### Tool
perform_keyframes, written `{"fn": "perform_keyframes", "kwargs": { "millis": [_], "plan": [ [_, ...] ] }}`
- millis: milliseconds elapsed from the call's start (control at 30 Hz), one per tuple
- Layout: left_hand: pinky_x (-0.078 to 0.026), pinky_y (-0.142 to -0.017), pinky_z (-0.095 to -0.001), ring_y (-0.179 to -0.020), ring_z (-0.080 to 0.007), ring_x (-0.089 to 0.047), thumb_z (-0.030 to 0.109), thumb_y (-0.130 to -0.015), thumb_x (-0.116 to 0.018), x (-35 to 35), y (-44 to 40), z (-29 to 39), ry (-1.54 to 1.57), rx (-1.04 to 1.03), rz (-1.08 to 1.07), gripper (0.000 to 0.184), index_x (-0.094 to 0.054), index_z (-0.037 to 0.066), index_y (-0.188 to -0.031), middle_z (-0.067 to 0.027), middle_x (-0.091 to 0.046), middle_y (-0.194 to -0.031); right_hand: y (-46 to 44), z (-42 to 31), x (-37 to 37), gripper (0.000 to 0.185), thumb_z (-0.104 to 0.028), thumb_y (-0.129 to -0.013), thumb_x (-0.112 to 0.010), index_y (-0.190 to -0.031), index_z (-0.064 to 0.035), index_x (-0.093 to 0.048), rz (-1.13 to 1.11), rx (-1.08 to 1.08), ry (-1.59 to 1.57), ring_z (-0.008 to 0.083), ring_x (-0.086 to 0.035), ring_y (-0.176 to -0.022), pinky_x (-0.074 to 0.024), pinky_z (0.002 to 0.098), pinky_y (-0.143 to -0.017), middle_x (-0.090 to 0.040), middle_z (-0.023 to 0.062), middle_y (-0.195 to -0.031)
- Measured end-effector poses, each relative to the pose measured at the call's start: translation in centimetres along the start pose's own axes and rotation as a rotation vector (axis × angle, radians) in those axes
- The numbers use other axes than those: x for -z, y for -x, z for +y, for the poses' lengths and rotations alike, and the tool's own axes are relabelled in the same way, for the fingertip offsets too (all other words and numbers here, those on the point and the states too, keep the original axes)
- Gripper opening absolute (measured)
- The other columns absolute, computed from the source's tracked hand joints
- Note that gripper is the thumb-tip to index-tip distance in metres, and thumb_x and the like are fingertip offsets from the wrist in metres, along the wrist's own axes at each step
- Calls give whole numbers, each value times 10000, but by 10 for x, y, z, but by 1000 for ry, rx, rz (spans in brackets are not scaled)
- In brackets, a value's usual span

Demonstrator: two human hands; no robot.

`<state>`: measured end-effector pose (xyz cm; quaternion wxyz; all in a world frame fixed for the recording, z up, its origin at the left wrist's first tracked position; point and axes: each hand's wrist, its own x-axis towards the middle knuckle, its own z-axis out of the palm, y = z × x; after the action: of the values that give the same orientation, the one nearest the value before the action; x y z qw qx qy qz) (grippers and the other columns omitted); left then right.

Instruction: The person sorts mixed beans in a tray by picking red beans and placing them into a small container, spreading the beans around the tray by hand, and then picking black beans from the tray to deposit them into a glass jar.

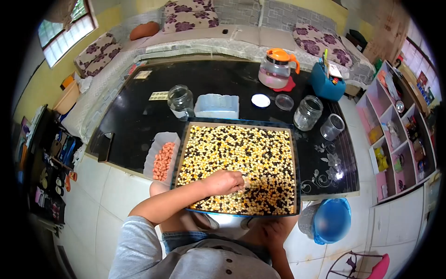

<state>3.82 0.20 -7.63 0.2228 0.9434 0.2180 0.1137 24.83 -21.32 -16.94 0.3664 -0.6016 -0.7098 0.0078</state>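
A large shallow tray [298, 162] holds a mix of yellow, white and black kernels or beans, darker toward the lower right. My left hand [225, 182] is over the lower middle of the tray, its fingers curled together at the kernels; what they hold, if anything, is hidden. My right hand [273, 231] hangs low by my right leg, below the tray's front edge, in shadow, and its fingers are hard to make out. Beside the tray's left edge, a clear plastic box [149, 160] contains pink-red peanuts [163, 161].
On the black table [134, 102] stand an empty plastic box [216, 107], glass jars [180, 101] [308, 113], a clear cup [332, 127], a white lid [260, 101], an orange-lidded pitcher [277, 69] and a blue container [327, 83]. A blue-lined bin [331, 221] is at the lower right.
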Motion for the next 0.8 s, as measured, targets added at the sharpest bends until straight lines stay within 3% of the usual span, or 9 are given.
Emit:
{"fn": "perform_keyframes", "kwargs": {
  "millis": [200,267,400,467,600,633,733,800],
  "plan": [
    [-461,-557,-386,-642,-292,-576,147,-736,-599,21,14,18,107,104,106,132,-494,79,-780,-75,-543,-725,-11,-1,4,132,-80,-610,-666,-741,-90,-646,17,63,-60,269,-574,-747,-465,365,-672,-602,74,-777],
    [-457,-567,-375,-642,-279,-576,134,-734,-595,35,21,21,167,176,208,132,-483,72,-769,-80,-538,-702,-8,1,2,149,-143,-641,-667,-786,-110,-664,5,22,-47,256,-579,-699,-463,373,-633,-619,68,-785],
    [-458,-572,-349,-627,-248,-563,147,-740,-586,65,59,7,249,336,448,112,-523,72,-794,-72,-550,-684,-7,2,3,128,-144,-637,-664,-756,-99,-645,-45,19,-18,259,-576,-708,-456,368,-625,-616,74,-795],
    [-496,-615,-299,-654,-189,-614,122,-755,-576,101,81,14,-55,425,561,90,-527,47,-754,-84,-604,-708,-8,1,4,121,-141,-638,-663,-747,-96,-637,-44,28,-20,261,-575,-708,-455,366,-621,-614,76,-801],
    [-478,-568,-261,-573,-113,-560,127,-751,-614,121,126,-4,-29,582,773,136,-560,25,-823,-75,-586,-672,-8,3,2,113,-130,-637,-660,-730,-84,-615,-48,44,0,268,-572,-708,-453,363,-614,-609,81,-818],
    [-471,-538,-255,-536,-112,-548,127,-753,-614,122,137,-12,-127,572,757,130,-565,27,-820,-72,-566,-622,-10,2,2,113,-130,-637,-660,-730,-84,-615,-49,41,4,268,-572,-708,-453,363,-614,-609,81,-818],
    [-488,-595,-284,-646,-164,-594,122,-747,-623,125,155,-24,-201,722,541,140,-578,17,-829,-94,-584,-750,-9,-1,6,110,-116,-637,-651,-731,-78,-608,-68,0,-1,274,-571,-709,-455,365,-621,-611,84,-815],
    [-493,-637,-299,-727,-200,-605,106,-734,-633,128,149,-12,-176,748,519,157,-598,16,-858,-109,-584,-839,-11,-1,4,111,-97,-636,-644,-735,-73,-603,-64,4,-48,281,-573,-714,-458,371,-630,-614,89,-816]
  ]
}}
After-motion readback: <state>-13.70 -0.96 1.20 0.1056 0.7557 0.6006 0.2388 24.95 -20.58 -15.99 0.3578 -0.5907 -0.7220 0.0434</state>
